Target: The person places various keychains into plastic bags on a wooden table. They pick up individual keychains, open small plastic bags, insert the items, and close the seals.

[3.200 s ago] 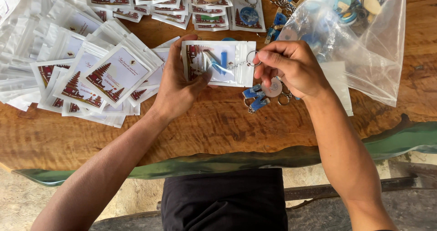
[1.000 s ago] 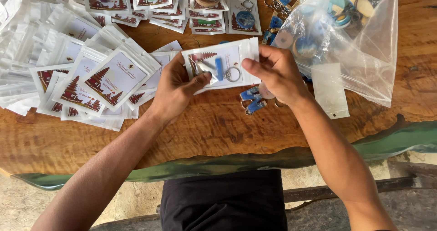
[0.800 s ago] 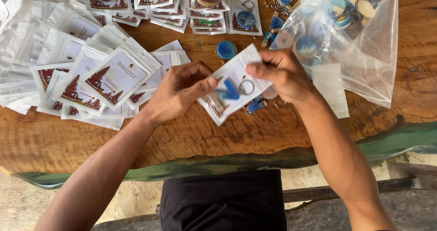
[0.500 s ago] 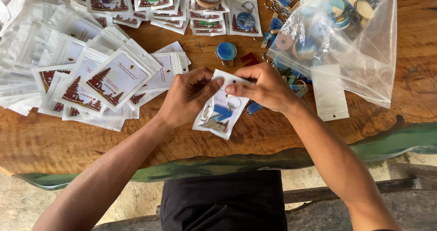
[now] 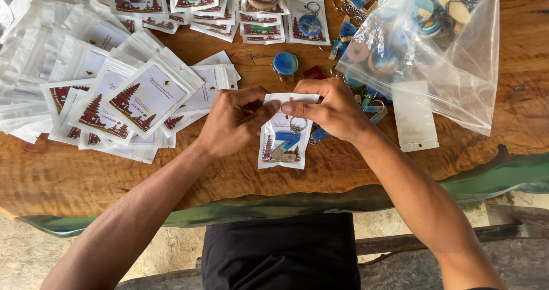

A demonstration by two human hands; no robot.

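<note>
Head view, looking down on a wooden table. Left hand and right hand meet above the table's middle, both pinching the top edge of a small white pouch; the fingertips of each hand are closed together on that edge, thumbs facing one another. The pouch hangs upright from the hands, its lower end just above or on the tabletop; which cannot be told. Through its clear front a blue keychain with a metal ring shows, above a printed card.

To the left lies a spread of empty pouches, overlapping and touching. Along the far edge sits a row of filled pouches. A loose round blue keychain rests just beyond the hands. To the right, a large clear plastic bag holds mixed keychains; one blank pouch lies partly under its near edge. More loose keychains lie just beside the right hand.
</note>
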